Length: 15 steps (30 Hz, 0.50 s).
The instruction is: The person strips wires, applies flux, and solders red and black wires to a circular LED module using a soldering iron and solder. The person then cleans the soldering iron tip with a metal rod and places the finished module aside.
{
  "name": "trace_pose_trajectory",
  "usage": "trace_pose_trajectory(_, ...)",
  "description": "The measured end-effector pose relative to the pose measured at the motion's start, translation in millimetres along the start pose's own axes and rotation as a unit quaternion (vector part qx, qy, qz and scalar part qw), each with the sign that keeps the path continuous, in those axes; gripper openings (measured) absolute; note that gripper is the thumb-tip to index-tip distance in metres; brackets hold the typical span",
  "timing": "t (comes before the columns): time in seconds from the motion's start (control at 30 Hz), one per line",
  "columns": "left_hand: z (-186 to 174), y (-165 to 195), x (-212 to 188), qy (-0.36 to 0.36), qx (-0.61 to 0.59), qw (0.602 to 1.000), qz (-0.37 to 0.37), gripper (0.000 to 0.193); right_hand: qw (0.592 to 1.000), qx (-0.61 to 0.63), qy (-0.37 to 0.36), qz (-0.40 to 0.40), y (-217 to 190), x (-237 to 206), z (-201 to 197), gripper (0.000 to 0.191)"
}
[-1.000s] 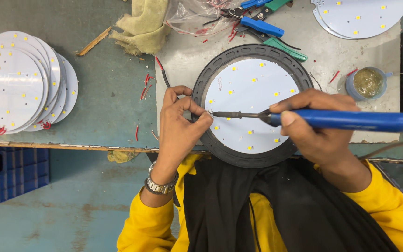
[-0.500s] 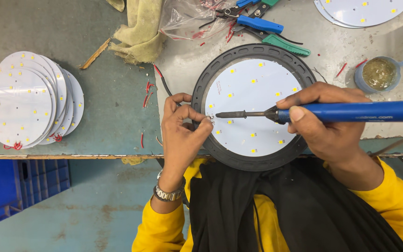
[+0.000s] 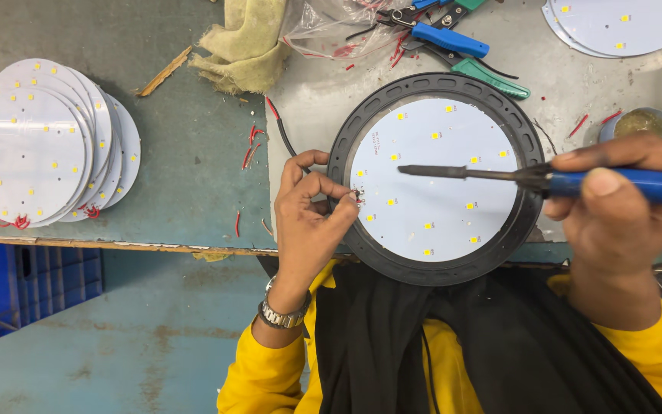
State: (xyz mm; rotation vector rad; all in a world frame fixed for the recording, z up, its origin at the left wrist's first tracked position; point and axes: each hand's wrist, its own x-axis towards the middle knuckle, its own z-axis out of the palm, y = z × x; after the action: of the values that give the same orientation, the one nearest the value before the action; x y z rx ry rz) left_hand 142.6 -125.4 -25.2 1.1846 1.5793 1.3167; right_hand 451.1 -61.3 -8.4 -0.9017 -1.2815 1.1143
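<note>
White LED disc (image 3: 434,180) sits in black ring (image 3: 434,84) at the near table edge. Left hand (image 3: 308,222) fingers pinch wire ends at the disc's left rim. Right hand (image 3: 614,207) is clamped on the soldering iron (image 3: 545,180), tip above the disc, apart from the wires. Judged: joint not yet soldered; 1 stack of discs (image 3: 40,146) waits far left.

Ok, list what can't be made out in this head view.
- Soldering iron: its rear end is cut off by the right edge.
- Wire ends pinched by the left hand: too small, covered by fingertips.
- Print on the white LED disc: too small.
- Small cup: partly behind the right hand.
</note>
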Motion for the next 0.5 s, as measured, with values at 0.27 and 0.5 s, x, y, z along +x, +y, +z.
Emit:
trace_pose_trajectory(0.27,1,2,2,0.021,0.055,0.998,0.009,0.008,0.999,0.027,0.032,-0.020,3,-8,-14,0.022)
trace_pose_trajectory(0.5,-1,0,7,0.003,0.043,0.999,-0.015,0.014,0.985,-0.124,-0.114,-0.026,-17,-3,25,0.024)
